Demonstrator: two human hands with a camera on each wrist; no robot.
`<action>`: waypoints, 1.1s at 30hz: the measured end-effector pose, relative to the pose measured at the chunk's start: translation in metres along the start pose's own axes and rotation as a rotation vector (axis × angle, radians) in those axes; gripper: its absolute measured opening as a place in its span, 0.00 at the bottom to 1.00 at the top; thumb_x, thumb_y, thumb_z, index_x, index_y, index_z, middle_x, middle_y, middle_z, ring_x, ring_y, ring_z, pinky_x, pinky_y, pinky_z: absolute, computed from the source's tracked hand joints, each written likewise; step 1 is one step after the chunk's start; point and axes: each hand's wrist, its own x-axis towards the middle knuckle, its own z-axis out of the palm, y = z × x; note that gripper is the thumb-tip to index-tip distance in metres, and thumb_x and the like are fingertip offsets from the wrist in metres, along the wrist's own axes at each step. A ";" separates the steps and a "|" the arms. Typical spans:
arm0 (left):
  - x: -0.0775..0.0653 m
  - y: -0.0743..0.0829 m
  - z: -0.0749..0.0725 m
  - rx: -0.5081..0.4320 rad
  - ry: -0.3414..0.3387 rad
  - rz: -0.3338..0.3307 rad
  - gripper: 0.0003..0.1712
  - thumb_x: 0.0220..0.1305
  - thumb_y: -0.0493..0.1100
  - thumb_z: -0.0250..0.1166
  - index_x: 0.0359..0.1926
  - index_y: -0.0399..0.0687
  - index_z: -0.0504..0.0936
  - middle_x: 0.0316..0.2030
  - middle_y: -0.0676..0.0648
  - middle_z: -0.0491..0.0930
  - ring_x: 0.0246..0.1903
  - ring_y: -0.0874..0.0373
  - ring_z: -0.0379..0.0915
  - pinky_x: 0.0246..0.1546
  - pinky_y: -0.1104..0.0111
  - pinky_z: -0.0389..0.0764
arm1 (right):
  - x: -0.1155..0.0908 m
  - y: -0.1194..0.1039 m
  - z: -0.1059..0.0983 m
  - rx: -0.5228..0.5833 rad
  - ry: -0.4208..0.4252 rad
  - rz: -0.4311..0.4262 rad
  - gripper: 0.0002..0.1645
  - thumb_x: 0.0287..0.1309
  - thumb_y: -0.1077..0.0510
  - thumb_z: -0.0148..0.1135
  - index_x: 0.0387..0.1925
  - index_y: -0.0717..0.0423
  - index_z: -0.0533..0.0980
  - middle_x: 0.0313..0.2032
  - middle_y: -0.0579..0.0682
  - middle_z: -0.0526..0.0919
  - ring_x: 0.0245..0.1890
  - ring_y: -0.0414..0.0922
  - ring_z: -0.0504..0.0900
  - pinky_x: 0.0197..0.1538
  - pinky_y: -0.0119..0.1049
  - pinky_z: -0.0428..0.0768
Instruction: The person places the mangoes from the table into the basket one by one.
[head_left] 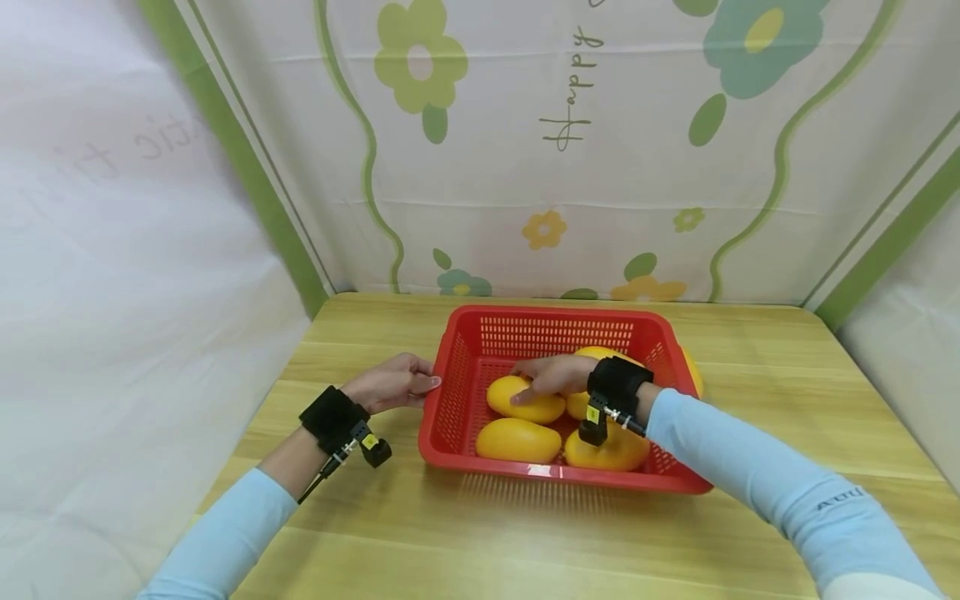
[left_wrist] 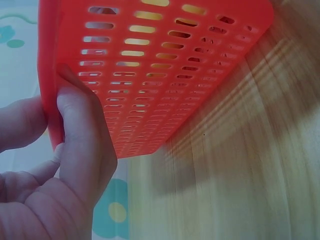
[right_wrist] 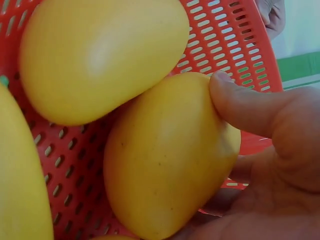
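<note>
A red plastic basket (head_left: 517, 472) with slotted walls stands on the wooden table, holding several yellow mangoes. At its left side my left hand (head_left: 392, 383) grips the rim; in the left wrist view the thumb and fingers (left_wrist: 82, 130) pinch the rim from both sides. Inside the basket, my right hand (head_left: 553, 377) holds one mango (head_left: 536, 407) near the left wall. The right wrist view has the thumb on this mango (right_wrist: 167, 160) and the other fingers partly hidden behind it. Another mango (right_wrist: 100, 55) lies right beside it.
A mango (head_left: 517, 441) lies at the basket's front left, another (head_left: 607, 450) at the front right, partly under the right wrist. Outside the right wall a yellow mango (head_left: 692, 372) partly shows. The wooden table (head_left: 360, 517) meets a flowered cloth (head_left: 480, 183) behind.
</note>
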 end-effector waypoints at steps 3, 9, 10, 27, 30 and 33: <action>-0.001 0.000 0.000 -0.001 0.000 -0.002 0.20 0.71 0.32 0.49 0.57 0.18 0.66 0.45 0.32 0.78 0.35 0.56 0.80 0.38 0.68 0.86 | -0.004 0.002 0.001 0.059 0.012 0.016 0.47 0.48 0.43 0.69 0.70 0.40 0.61 0.68 0.46 0.64 0.66 0.54 0.59 0.66 0.65 0.57; -0.001 0.000 0.001 -0.008 -0.005 0.001 0.20 0.72 0.32 0.50 0.58 0.18 0.66 0.46 0.31 0.78 0.36 0.55 0.81 0.39 0.67 0.86 | -0.012 0.007 0.000 0.153 0.032 0.020 0.43 0.47 0.43 0.69 0.66 0.34 0.66 0.63 0.43 0.70 0.62 0.53 0.64 0.64 0.61 0.62; -0.001 0.001 0.001 -0.007 -0.006 0.003 0.20 0.72 0.32 0.49 0.58 0.18 0.66 0.46 0.31 0.78 0.36 0.55 0.81 0.39 0.67 0.86 | -0.011 0.006 -0.001 0.139 0.024 0.009 0.41 0.48 0.44 0.68 0.66 0.35 0.66 0.62 0.44 0.71 0.61 0.53 0.65 0.65 0.60 0.62; -0.001 -0.001 0.002 0.000 -0.005 0.007 0.20 0.71 0.33 0.51 0.57 0.19 0.67 0.41 0.39 0.81 0.35 0.56 0.80 0.39 0.67 0.86 | 0.022 0.005 -0.029 -0.360 0.036 -0.120 0.29 0.64 0.49 0.56 0.65 0.48 0.68 0.68 0.57 0.65 0.62 0.54 0.65 0.64 0.56 0.67; -0.001 -0.001 0.002 0.008 -0.002 0.008 0.20 0.71 0.34 0.51 0.57 0.19 0.67 0.42 0.38 0.81 0.35 0.56 0.80 0.40 0.67 0.86 | 0.022 0.004 -0.034 -0.366 0.038 -0.123 0.29 0.65 0.49 0.55 0.66 0.50 0.67 0.68 0.57 0.65 0.62 0.53 0.66 0.64 0.55 0.68; -0.001 0.000 0.002 0.017 0.008 0.004 0.20 0.71 0.34 0.51 0.57 0.19 0.68 0.41 0.38 0.81 0.35 0.56 0.80 0.39 0.68 0.86 | 0.016 0.003 -0.039 -0.324 0.033 -0.145 0.30 0.66 0.51 0.54 0.67 0.54 0.64 0.67 0.59 0.66 0.63 0.54 0.67 0.65 0.56 0.67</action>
